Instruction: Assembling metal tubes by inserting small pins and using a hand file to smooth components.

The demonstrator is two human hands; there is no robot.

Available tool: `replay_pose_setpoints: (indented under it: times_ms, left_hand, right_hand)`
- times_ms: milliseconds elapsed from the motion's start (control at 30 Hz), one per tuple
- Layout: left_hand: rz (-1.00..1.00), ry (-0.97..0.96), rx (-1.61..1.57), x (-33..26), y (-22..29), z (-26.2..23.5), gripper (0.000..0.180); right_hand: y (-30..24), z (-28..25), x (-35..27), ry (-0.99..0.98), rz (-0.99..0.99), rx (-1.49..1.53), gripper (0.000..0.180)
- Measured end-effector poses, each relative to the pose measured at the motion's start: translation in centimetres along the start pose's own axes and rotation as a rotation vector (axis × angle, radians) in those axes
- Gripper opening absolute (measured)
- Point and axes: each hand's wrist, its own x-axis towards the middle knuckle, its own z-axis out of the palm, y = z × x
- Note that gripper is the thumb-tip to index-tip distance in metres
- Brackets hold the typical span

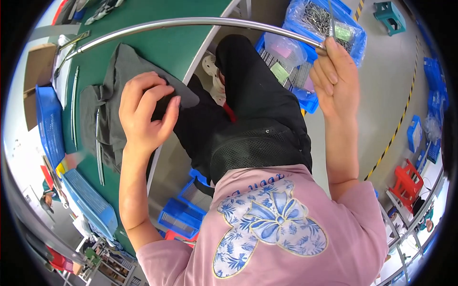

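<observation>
My right hand is raised at the upper right, with thumb and fingers pinched on the end of a long, shiny metal tube. A thin metal rod rises from the same fingertips; whether it joins the tube is hidden. The tube crosses leftward over the green table, bowed in this view, to a metal fitting near the table's far left. Bent and spread, the fingers of my left hand hold nothing that I can see. That hand hovers above or rests on a dark grey cloth; contact is unclear.
Thin metal rods lie on the green table. Blue baskets line its left side. Beyond my knees, a blue bin holds many small metal parts. A teal stool and red stool stand on the right.
</observation>
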Motion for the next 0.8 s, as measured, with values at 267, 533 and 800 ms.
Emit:
replay_pose_setpoints:
  times_ms: [267, 533, 800]
  left_hand:
    - [0.008, -0.353, 0.087, 1.0, 1.6, -0.5, 0.055]
    - [0.099, -0.143, -0.146, -1.1, 7.8, 1.6, 0.033]
    - [-0.431, -0.688, -1.330, -2.3, 2.6, 20.7, 0.019]
  right_hand:
    - [0.7, -0.8, 0.2, 0.043, 0.029, 0.022, 0.025]
    - [0.3, -1.8, 0.0, 0.083, 0.027, 0.041, 0.025]
    - [-1.4, -2.3, -0.3, 0.115, -0.007, -0.006, 0.024]
